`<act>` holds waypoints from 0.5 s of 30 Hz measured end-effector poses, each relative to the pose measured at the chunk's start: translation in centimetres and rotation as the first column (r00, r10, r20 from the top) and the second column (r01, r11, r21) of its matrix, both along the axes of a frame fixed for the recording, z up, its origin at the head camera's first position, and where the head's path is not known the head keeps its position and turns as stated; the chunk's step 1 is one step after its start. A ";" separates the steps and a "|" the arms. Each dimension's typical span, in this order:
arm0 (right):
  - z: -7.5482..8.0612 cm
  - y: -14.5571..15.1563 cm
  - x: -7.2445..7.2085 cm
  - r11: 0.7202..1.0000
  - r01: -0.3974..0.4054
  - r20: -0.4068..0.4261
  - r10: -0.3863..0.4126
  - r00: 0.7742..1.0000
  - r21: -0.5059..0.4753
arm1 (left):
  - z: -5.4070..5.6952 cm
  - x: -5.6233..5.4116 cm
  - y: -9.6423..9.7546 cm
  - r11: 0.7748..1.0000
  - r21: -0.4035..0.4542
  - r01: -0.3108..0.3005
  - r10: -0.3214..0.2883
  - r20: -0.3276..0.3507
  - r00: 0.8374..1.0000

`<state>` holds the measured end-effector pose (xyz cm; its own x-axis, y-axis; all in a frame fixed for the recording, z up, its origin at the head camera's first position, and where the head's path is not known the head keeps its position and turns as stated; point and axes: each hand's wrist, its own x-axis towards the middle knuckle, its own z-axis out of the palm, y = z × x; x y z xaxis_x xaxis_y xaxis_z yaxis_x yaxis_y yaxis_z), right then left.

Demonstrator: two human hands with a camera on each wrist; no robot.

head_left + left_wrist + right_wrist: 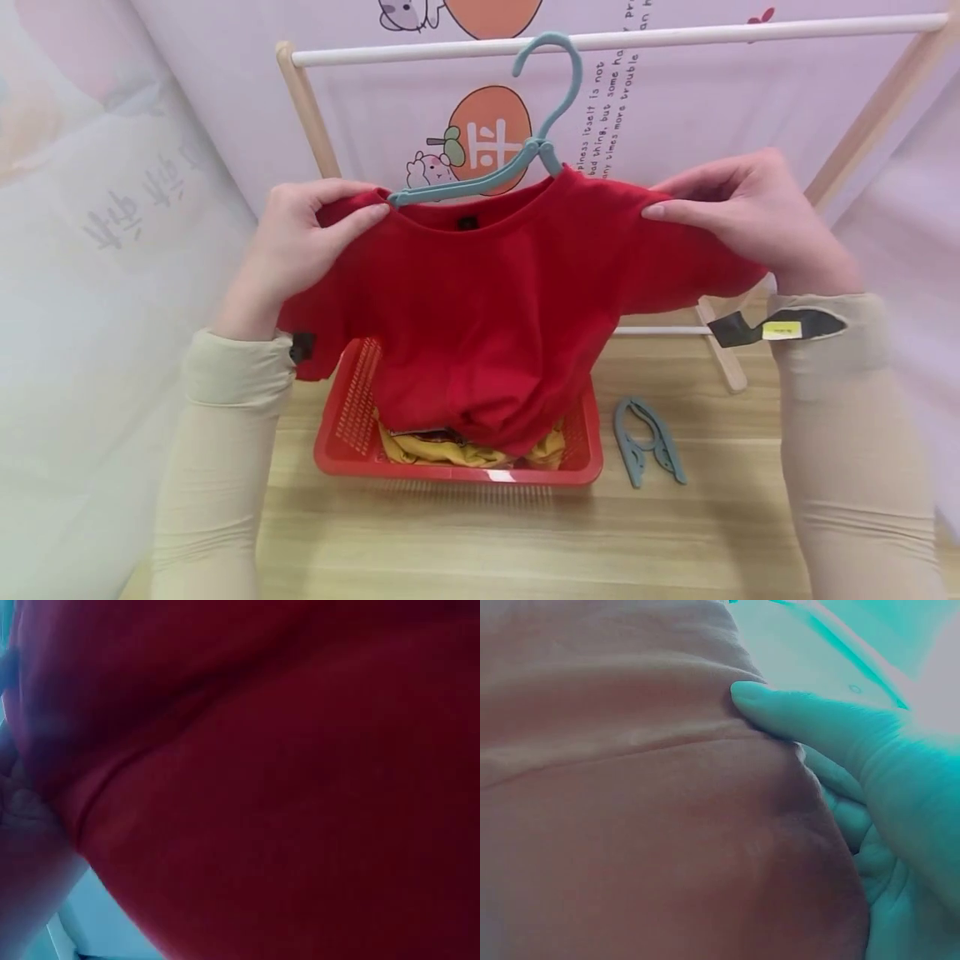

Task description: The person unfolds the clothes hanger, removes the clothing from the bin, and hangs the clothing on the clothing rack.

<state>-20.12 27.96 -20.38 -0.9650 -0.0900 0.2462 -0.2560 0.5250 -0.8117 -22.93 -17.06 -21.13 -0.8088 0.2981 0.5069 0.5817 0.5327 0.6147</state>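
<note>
A red T-shirt hangs spread between my two hands, above a red basket. Inside its neckline sits a blue-grey folding hanger, its hook rising just in front of a white rail. My left hand pinches the shirt's shoulder by the hanger's left arm tip. At the opposite shoulder my right hand pinches the cloth between thumb and fingers; the right wrist view shows the thumb on top of the fabric. The hanger's right arm is mostly hidden in the shirt. Red cloth fills most of the left wrist view.
The red basket holds yellow cloth. To its right a second folding hanger lies folded on the wooden table. Behind the shirt stands a rack with a white rail and wooden posts.
</note>
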 end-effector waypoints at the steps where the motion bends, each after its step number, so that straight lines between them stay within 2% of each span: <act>1: 0.0 -0.1 0.1 1.000 0.000 -0.006 0.000 1.000 -0.001 | 0.0 -0.1 0.2 1.000 -0.001 0.017 -0.017 0.002 1.000; 5: 0.2 -0.1 0.2 1.000 0.002 -0.022 -0.003 1.000 -0.011 | -0.1 -0.2 0.4 0.999 0.009 0.031 -0.030 -0.016 0.999; 10: 0.1 1.7 0.1 0.996 0.058 0.018 -0.057 0.998 -0.064 | 0.1 -0.1 -0.2 0.998 0.057 -0.016 0.020 -0.064 0.998; 15: -0.5 3.9 -0.1 0.988 0.100 0.050 -0.095 0.994 -0.117 | -0.1 -0.3 -1.8 0.991 0.126 -0.039 0.048 -0.073 0.996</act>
<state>-20.22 31.90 -20.83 -0.9778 0.0327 0.2068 -0.1711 0.4443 -0.8794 -23.19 -18.87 -21.20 -0.7777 0.1945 0.5978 0.6068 0.4810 0.6328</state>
